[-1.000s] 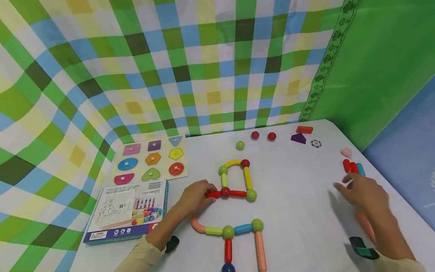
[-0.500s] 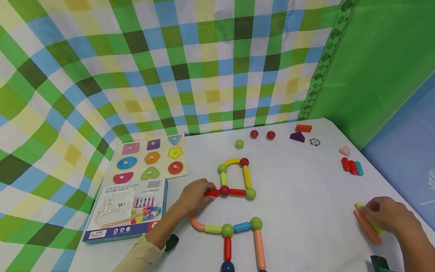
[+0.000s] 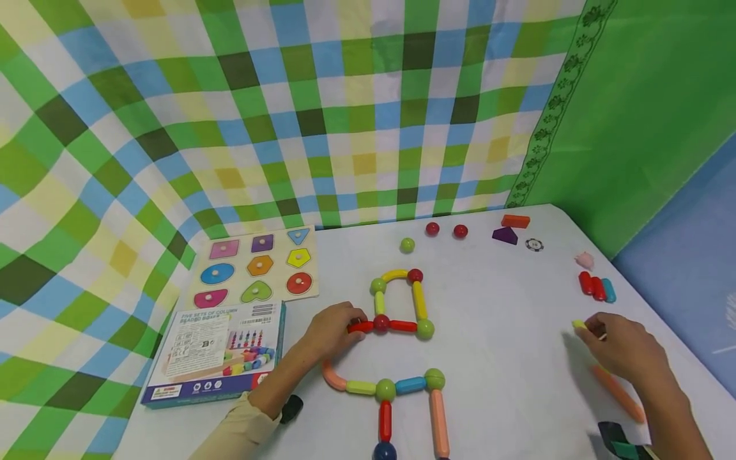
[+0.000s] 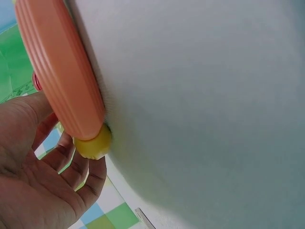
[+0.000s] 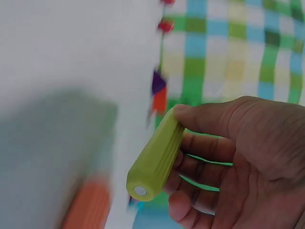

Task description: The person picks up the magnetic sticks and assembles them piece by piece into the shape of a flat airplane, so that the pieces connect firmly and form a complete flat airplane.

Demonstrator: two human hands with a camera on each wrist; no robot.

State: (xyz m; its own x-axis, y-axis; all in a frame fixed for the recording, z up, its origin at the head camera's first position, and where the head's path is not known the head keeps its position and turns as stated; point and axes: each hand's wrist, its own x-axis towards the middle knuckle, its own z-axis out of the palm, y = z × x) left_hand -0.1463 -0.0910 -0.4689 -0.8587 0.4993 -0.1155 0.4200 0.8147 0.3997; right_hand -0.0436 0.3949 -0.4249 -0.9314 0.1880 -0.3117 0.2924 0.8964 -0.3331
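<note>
In the head view my left hand (image 3: 332,333) pinches a short red magnetic rod (image 3: 360,327) joined to a red ball (image 3: 381,324). That ball belongs to a loop of rods and balls. Close under the same hand, the left wrist view shows a curved orange rod (image 4: 59,67) ending at a yellow ball (image 4: 93,144). On the right, my right hand (image 3: 623,345) holds a yellow-green magnetic rod (image 5: 157,155) between thumb and fingers, its metal-tipped end pointing out. A straight orange rod (image 3: 618,393) lies on the table below that hand.
Toward the front are a blue rod (image 3: 411,385), green ball (image 3: 386,390) and salmon rod (image 3: 439,423). A shape puzzle board (image 3: 276,246) and a boxed toy (image 3: 215,358) lie left. Loose balls (image 3: 407,245) sit at the back, short red rods (image 3: 598,289) at the right edge.
My right hand reached down to the rods at the right, took the yellow-green rod from beside the orange one, and moved it up and left. My left hand stays on the red rod.
</note>
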